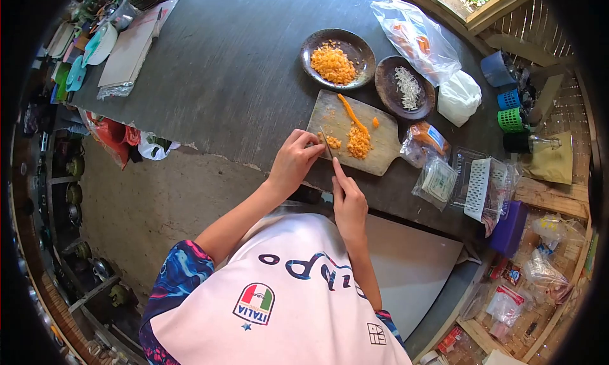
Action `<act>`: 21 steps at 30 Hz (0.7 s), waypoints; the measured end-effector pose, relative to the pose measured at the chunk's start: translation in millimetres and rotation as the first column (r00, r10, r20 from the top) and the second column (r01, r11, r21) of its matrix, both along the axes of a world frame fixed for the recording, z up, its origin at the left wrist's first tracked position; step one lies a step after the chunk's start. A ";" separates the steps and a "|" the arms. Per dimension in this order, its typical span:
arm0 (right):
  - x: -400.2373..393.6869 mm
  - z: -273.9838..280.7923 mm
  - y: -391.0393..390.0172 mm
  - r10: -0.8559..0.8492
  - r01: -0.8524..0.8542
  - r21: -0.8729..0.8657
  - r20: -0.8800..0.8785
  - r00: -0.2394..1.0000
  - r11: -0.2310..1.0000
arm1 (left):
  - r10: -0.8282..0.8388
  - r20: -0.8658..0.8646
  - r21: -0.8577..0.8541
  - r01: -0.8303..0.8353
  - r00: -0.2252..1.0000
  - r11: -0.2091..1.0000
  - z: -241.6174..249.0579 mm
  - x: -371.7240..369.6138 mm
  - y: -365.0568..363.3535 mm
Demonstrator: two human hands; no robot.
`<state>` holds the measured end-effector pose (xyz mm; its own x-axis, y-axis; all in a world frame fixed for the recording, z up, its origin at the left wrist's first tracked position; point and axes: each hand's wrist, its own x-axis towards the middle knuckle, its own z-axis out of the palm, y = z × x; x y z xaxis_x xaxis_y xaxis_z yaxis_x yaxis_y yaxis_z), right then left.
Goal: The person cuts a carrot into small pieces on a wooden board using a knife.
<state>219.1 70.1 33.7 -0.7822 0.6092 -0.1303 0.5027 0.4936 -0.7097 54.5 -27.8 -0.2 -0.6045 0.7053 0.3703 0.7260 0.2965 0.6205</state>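
Note:
My right hand (349,203) is closed around the handle of a knife (326,143), its forefinger stretched along toward the blade. The blade points away from me over the left part of a wooden cutting board (380,155). My left hand (295,160) is at the board's near left edge, fingers bent together against the side of the blade; whether they pinch anything is hidden. On the board lie a long orange carrot strip (351,113), a heap of diced carrot (359,143) and a smaller heap of carrot bits (333,141) beside the blade.
Behind the board stand a dark plate (309,42) of diced carrot and a dark plate (387,101) of thin white strips. Plastic bags (415,38), a white bag (459,98) and a white basket (477,188) sit at right. The dark table's (209,66) front edge is near my body.

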 end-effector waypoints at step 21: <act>14.5 0.8 -4.5 0.022 -0.022 0.018 0.034 0.999 1.000 | 0.017 0.073 0.053 -0.021 0.997 0.998 -5.7 -3.9 -1.7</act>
